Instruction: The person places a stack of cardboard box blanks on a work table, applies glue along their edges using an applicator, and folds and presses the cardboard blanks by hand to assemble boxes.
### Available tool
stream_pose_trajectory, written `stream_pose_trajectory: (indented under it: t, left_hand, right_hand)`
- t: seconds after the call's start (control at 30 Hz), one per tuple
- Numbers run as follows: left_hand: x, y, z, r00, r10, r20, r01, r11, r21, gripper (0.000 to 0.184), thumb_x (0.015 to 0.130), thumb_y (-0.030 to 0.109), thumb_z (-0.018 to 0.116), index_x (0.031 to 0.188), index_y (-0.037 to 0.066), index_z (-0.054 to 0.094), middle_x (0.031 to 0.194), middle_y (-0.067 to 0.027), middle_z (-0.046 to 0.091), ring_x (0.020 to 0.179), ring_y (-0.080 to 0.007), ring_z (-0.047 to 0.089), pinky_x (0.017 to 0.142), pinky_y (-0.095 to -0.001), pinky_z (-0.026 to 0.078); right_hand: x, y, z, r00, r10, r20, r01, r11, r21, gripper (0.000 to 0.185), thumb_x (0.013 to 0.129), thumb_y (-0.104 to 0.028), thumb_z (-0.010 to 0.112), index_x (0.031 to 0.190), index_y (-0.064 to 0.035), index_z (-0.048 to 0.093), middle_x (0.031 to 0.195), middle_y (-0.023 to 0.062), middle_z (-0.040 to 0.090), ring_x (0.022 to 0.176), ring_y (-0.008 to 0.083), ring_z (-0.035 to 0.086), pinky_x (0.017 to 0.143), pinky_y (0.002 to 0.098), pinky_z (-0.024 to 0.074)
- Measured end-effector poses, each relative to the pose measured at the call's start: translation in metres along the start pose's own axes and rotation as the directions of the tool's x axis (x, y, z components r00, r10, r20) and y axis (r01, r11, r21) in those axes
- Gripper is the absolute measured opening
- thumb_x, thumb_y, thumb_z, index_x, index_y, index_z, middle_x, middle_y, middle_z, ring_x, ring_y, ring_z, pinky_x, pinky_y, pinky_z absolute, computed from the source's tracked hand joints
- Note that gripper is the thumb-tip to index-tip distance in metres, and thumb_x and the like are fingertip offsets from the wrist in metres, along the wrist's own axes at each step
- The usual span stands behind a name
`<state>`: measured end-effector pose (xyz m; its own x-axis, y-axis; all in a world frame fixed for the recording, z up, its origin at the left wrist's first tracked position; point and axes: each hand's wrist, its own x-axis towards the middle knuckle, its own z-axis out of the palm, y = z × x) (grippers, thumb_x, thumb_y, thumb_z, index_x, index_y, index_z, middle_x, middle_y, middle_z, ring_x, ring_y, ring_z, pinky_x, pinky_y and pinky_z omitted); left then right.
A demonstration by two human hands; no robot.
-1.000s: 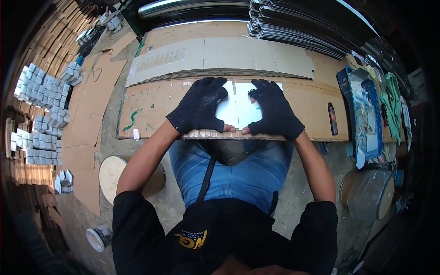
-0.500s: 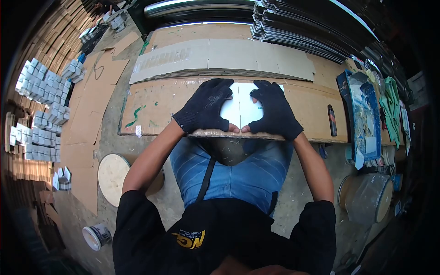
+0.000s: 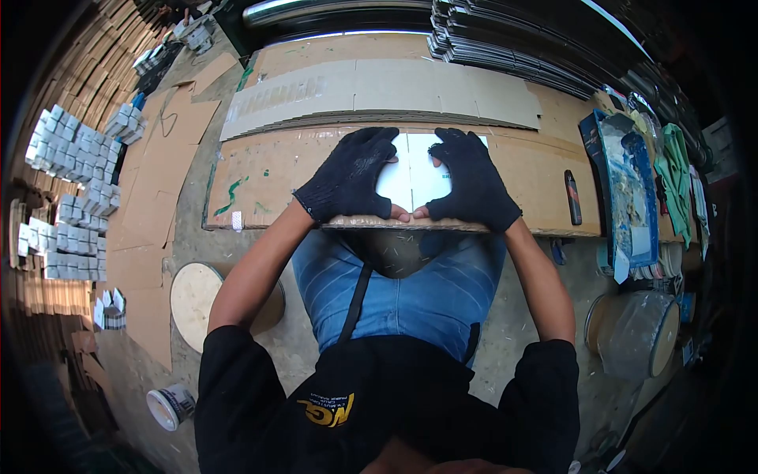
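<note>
A white card [image 3: 410, 178] with a seam down its middle lies flat near the front edge of the cardboard-covered table, faint print showing at its right. My left hand [image 3: 351, 175], in a black glove with bare fingertips, covers the left half of the card. Over the right half rests my right hand [image 3: 472, 178], gloved the same way. Both hands curve round the card, fingers toward its far edge and thumbs nearly meeting at the near edge beside the seam. The palms hide much of the card's sides.
Behind the card lies a stack of long cardboard sheets [image 3: 395, 88]. To the right are a black and orange pen-like object [image 3: 572, 197] and a blue tray [image 3: 654, 229] smeared with white paste. Bundles of white folded boxes [image 3: 71, 150] stand at left, and a round wooden-topped drum [image 3: 196, 306] nearby.
The whole view has shifted slightly, so the table and hands sit a little higher in the picture. Both hands keep the same hold on the white card.
</note>
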<state>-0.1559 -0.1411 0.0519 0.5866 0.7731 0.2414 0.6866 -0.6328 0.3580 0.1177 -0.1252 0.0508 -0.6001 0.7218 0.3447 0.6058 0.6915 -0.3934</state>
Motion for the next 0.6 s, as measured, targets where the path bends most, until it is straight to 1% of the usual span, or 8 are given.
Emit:
stream_pose_trajectory:
  t: [0.17, 0.23, 0.43, 0.47, 0.5, 0.53, 0.57, 0.6]
  left_hand:
    - [-0.0016, -0.0061, 0.0060, 1.000, 0.008, -0.006, -0.008, 1.000, -0.009, 0.095, 0.063, 0.065, 0.087, 0.124, -0.003, 0.059, 0.156, -0.0250, 0.042, 0.143, -0.0452, 0.038, 0.117, -0.0503, 0.034]
    - [-0.0018, -0.0049, 0.0057, 1.000, 0.007, -0.011, -0.007, 1.000, 0.002, 0.095, 0.063, 0.065, 0.087, 0.124, -0.003, 0.059, 0.156, -0.0250, 0.042, 0.144, -0.0448, 0.038, 0.118, -0.0501, 0.034]
    - [-0.0010, -0.0011, 0.0011, 0.999, -0.032, 0.009, 0.032, 0.999, -0.039, 0.096, 0.063, 0.066, 0.087, 0.125, -0.001, 0.057, 0.156, -0.0243, 0.041, 0.144, -0.0438, 0.037, 0.118, -0.0501, 0.034]
    - [-0.0010, -0.0011, 0.0003, 0.999, -0.035, 0.027, 0.036, 0.999, -0.036, 0.100, 0.064, 0.067, 0.087, 0.130, -0.001, 0.055, 0.156, -0.0247, 0.041, 0.145, -0.0439, 0.037, 0.119, -0.0500, 0.033]
    - [-0.0011, -0.0011, -0.0003, 0.998, -0.038, 0.045, 0.039, 0.999, -0.034, 0.103, 0.064, 0.068, 0.086, 0.134, -0.001, 0.053, 0.156, -0.0251, 0.040, 0.145, -0.0440, 0.036, 0.120, -0.0500, 0.032]
    - [-0.0017, -0.0013, 0.0007, 0.999, -0.030, 0.038, 0.031, 0.999, -0.031, 0.103, 0.064, 0.068, 0.086, 0.134, -0.001, 0.053, 0.156, -0.0251, 0.040, 0.145, -0.0440, 0.036, 0.120, -0.0500, 0.032]
    - [-0.0034, -0.0016, 0.0034, 0.997, -0.049, 0.057, 0.051, 0.998, -0.025, 0.108, 0.065, 0.069, 0.084, 0.139, -0.001, 0.051, 0.157, -0.0256, 0.040, 0.146, -0.0442, 0.035, 0.121, -0.0501, 0.030]
    - [-0.0011, -0.0020, 0.0034, 0.996, -0.063, 0.068, 0.065, 0.998, -0.020, 0.112, 0.065, 0.071, 0.083, 0.144, -0.001, 0.048, 0.157, -0.0261, 0.039, 0.147, -0.0445, 0.033, 0.122, -0.0502, 0.029]
  right_hand:
    - [0.0023, 0.0015, -0.0033, 0.998, 0.013, 0.062, -0.013, 1.000, -0.010, 0.092, 0.055, -0.064, 0.090, 0.117, -0.0013, 0.061, 0.146, 0.0269, 0.052, 0.140, 0.0425, 0.044, 0.121, 0.0515, 0.0268]
    - [0.0043, -0.0012, -0.0059, 0.993, 0.035, 0.115, -0.031, 0.999, -0.035, 0.093, 0.054, -0.063, 0.091, 0.118, -0.0021, 0.059, 0.148, 0.0270, 0.050, 0.142, 0.0430, 0.041, 0.121, 0.0514, 0.0259]
    - [0.0025, 0.0042, 0.0003, 0.996, 0.027, 0.088, -0.025, 1.000, -0.017, 0.094, 0.053, -0.063, 0.091, 0.118, -0.0019, 0.061, 0.148, 0.0282, 0.049, 0.142, 0.0436, 0.041, 0.121, 0.0513, 0.0257]
    - [0.0022, 0.0040, -0.0002, 0.996, 0.026, 0.084, -0.024, 0.999, -0.022, 0.094, 0.053, -0.063, 0.091, 0.118, -0.0019, 0.061, 0.148, 0.0282, 0.049, 0.142, 0.0436, 0.041, 0.121, 0.0513, 0.0257]
    - [0.0019, 0.0017, -0.0012, 0.996, 0.029, 0.084, -0.027, 0.999, -0.032, 0.088, 0.058, -0.061, 0.090, 0.118, -0.0021, 0.062, 0.148, 0.0271, 0.050, 0.142, 0.0430, 0.041, 0.121, 0.0510, 0.0255]
    - [0.0016, 0.0005, -0.0030, 0.996, 0.032, 0.083, -0.028, 0.999, -0.043, 0.083, 0.063, -0.059, 0.088, 0.117, -0.0022, 0.062, 0.148, 0.0260, 0.050, 0.142, 0.0423, 0.042, 0.121, 0.0507, 0.0254]
    - [-0.0012, 0.0018, -0.0022, 0.996, 0.032, 0.078, -0.028, 0.998, -0.053, 0.083, 0.063, -0.059, 0.088, 0.117, -0.0022, 0.062, 0.148, 0.0260, 0.050, 0.142, 0.0423, 0.042, 0.121, 0.0507, 0.0254]
    - [-0.0042, 0.0060, -0.0014, 0.999, 0.041, -0.032, -0.043, 0.998, -0.043, 0.074, 0.070, -0.056, 0.085, 0.116, -0.0025, 0.063, 0.147, 0.0246, 0.052, 0.141, 0.0415, 0.043, 0.121, 0.0505, 0.0267]
